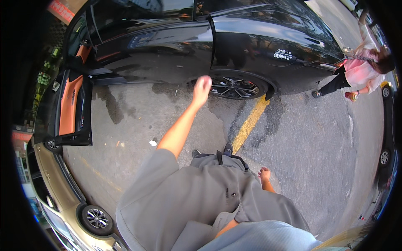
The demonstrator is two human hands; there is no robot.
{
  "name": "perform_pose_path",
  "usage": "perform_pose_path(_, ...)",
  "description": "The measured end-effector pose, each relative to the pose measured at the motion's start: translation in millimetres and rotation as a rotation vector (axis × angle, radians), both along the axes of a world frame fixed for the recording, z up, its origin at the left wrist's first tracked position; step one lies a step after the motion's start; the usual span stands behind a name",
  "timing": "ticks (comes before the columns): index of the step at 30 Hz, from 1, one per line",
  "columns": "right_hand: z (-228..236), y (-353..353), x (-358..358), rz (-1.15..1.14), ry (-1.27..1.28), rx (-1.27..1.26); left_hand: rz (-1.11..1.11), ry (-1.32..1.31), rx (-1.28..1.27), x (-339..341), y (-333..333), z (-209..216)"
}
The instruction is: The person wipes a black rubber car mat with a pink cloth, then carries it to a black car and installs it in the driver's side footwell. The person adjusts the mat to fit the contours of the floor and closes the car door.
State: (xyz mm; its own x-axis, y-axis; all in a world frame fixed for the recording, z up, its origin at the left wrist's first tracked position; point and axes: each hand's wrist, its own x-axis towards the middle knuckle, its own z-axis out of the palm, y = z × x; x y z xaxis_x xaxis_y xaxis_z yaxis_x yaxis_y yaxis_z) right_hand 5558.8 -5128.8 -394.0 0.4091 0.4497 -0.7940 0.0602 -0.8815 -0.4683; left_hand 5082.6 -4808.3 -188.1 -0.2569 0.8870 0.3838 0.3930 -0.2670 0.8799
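A black car (167,58) stands across the far side, its front door (70,104) swung wide at the left and showing an orange inner panel. Raised and stretched forward, my left hand (202,87) is closed in a fist, in front of the rear door's lower edge beside the rear wheel (236,87). Whether anything sits inside the fist is hidden; from this view I cannot tell if it touches the car. Low by my right side hangs my right hand (264,172), its fingers curled in with nothing showing in them.
A yellow line (251,123) runs from my shoes to the rear wheel over stained grey pavement (310,142). At the car's right end another person (364,69) holds a red and yellow container (351,96). A gold car (63,180) stands left, a dark car (386,125) far right.
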Motion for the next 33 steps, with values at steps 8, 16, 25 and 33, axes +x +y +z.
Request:
perform_pose_path(8,-12.6,49.6,9.7,0.205,0.067,0.124,0.542,-0.102,-1.499,-65.5,-419.5,-212.2)
perform_pose_path(16,-20.7,66.5,24.7,0.319,-0.034,0.091,0.831,-0.735,-1.514,-33.9,-592.6,-176.5)
perform_pose_path(25,14.8,-22.5,-10.8,0.362,0.026,0.253,0.354,-0.720,-0.979,-8.7,-435.1,-175.0)
perform_pose_path(33,6.2,-213.1,62.5,0.651,-0.286,0.174,0.138,-0.459,-0.922,12.3,-493.1,-239.3)
